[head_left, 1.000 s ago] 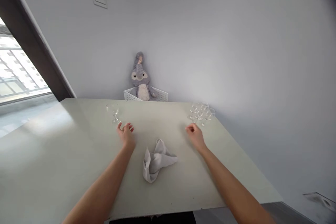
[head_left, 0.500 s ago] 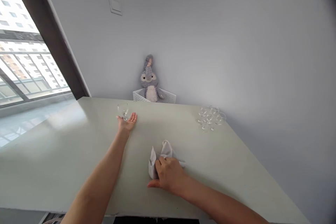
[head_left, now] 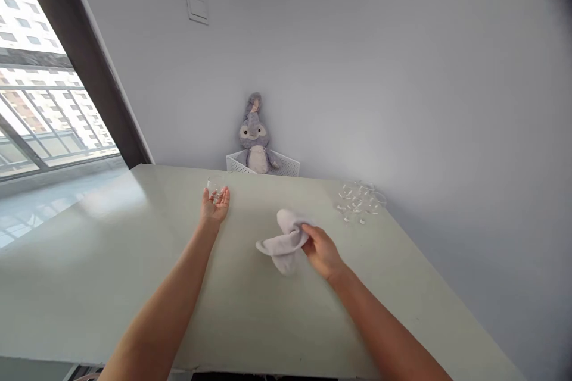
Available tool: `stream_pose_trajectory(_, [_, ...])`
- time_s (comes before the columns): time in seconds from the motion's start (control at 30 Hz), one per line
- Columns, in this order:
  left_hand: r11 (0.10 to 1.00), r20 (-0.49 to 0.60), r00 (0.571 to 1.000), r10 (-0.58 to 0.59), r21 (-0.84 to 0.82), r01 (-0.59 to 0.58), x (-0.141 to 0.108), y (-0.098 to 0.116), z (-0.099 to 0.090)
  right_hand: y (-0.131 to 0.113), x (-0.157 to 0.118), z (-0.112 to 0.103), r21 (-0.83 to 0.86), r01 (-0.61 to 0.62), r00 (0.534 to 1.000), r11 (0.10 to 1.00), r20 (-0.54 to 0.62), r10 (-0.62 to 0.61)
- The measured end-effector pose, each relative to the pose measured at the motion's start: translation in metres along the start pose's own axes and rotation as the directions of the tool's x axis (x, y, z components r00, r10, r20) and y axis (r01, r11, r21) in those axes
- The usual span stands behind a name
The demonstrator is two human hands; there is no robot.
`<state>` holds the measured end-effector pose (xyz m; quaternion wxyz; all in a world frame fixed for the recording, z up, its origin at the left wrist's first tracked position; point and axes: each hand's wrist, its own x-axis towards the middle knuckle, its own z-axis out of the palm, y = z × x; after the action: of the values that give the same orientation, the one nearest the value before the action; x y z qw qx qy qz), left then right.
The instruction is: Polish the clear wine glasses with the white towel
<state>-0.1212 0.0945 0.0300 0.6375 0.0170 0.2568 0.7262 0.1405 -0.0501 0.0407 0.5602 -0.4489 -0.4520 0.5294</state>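
While the right hand pinched the cloth between thumb and fingers, clamped on its three o'clock edge, the grey fabric hung bunched over the middle of the table. Its lower end was blurred, so I could not tell whether it touched the top.

Taking the cloth as the centre of the dial and twelve as straight ahead, the left hand lay at ten o'clock, palm up. Its thumb and fingers were apart, curled about the lower part of a clear glass; whether they pressed on it I could not tell. The glass looked upright, its bowl pointing toward twelve.

At two o'clock, near the table's right edge, a cluster of glasses stood close together, their outlines too merged to count.

Between eleven and twelve, beyond the far edge, a grey toy sat in a white basket against the wall. Higher up, toward eleven, was a switch. A window with a dark frame filled ten o'clock.
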Motion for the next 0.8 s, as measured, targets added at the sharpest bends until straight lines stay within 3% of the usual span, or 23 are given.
stream_pose_trajectory(0.1, [0.998,0.073,0.997,-0.010,0.068,0.005,-0.020,-0.022,0.008,-0.022,0.006,-0.016,-0.002,0.064,0.997,0.998,-0.037,-0.064])
stream_pose_trajectory(0.17, [0.984,0.180,0.984,-0.007,0.175,-0.025,-0.037,-0.040,0.012,-0.030,0.005,-0.021,0.005,0.108,0.990,0.994,-0.087,-0.108])
stream_pose_trajectory(0.23, [0.965,0.286,0.958,-0.015,0.254,-0.061,-0.055,-0.057,0.015,-0.032,0.003,-0.024,0.122,0.124,0.982,0.985,-0.156,-0.105])
stream_pose_trajectory(0.37, [0.930,0.432,0.900,-0.054,0.350,-0.112,-0.086,-0.085,0.012,-0.022,0.006,-0.027,0.379,0.121,0.949,0.917,-0.316,0.005])
stream_pose_trajectory(0.53, [0.893,0.492,0.858,-0.148,0.440,-0.099,-0.110,-0.108,-0.003,-0.001,0.009,-0.028,0.470,0.158,0.902,0.868,-0.427,0.067])
stream_pose_trajectory(0.6, [0.877,0.500,0.849,-0.173,0.470,-0.099,-0.115,-0.113,-0.008,0.004,0.007,-0.023,0.458,0.141,0.939,0.878,-0.343,0.029])
stream_pose_trajectory(0.67, [0.865,0.504,0.845,-0.179,0.490,-0.109,-0.116,-0.117,-0.010,0.006,0.002,-0.015,0.420,0.059,0.992,0.905,-0.128,-0.005])
stream_pose_trajectory(0.73, [0.856,0.502,0.849,-0.168,0.501,-0.127,-0.116,-0.118,-0.011,0.008,-0.004,-0.007,0.353,-0.017,0.996,0.935,0.089,-0.016])
stream_pose_trajectory(0.8, [0.845,0.499,0.853,-0.151,0.513,-0.151,-0.116,-0.117,-0.012,0.011,-0.009,-0.001,0.251,-0.023,0.980,0.968,0.196,-0.027])
